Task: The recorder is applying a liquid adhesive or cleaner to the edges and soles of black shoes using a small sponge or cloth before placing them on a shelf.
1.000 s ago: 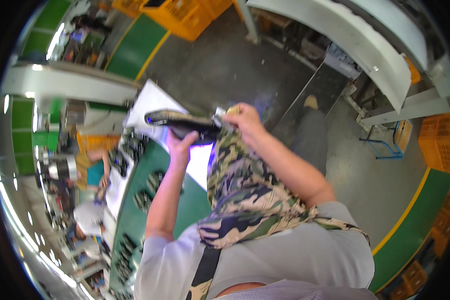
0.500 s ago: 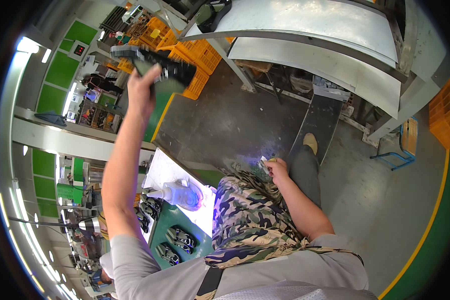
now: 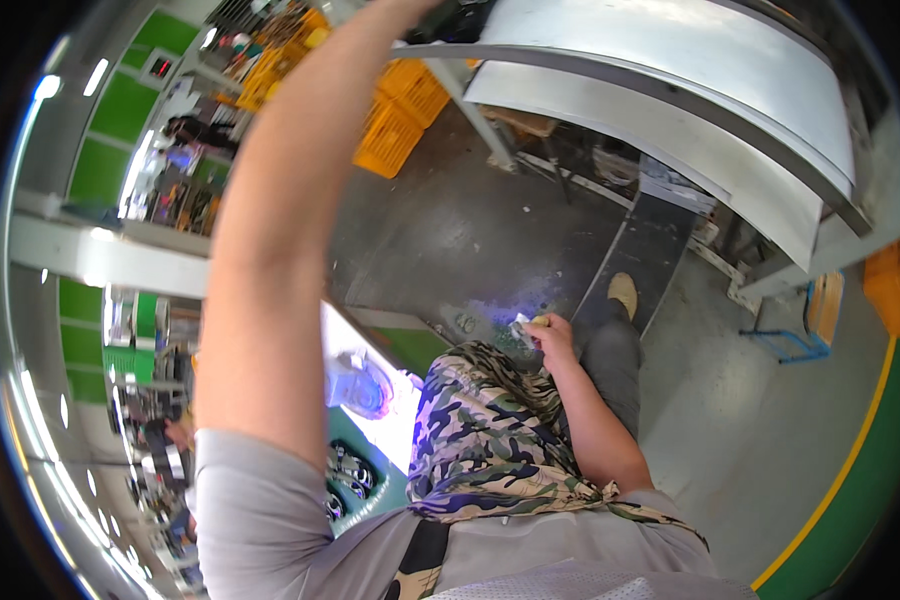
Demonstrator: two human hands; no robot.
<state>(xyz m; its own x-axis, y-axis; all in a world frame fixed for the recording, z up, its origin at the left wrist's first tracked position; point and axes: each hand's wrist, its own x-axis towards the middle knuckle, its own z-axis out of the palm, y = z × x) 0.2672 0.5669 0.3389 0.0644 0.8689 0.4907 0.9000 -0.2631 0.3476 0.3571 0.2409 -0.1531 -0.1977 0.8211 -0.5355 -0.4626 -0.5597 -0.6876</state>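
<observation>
At knee level, right hand grips small tool.

- The left arm is reaching higher than half a second ago, now stretching to the top edge of the view, where the left hand is passing out of the picture.
- The dark shoe that the left hand was lifting from above the white table is dropping out of sight near a dark shape at the upper edge.
- The right hand is sitting lower over the camouflage apron, no longer beside the left hand as it was a second ago, and gripping a small pale object.
- The view is tilting, so the curved metal conveyor is filling more of the top right.
</observation>
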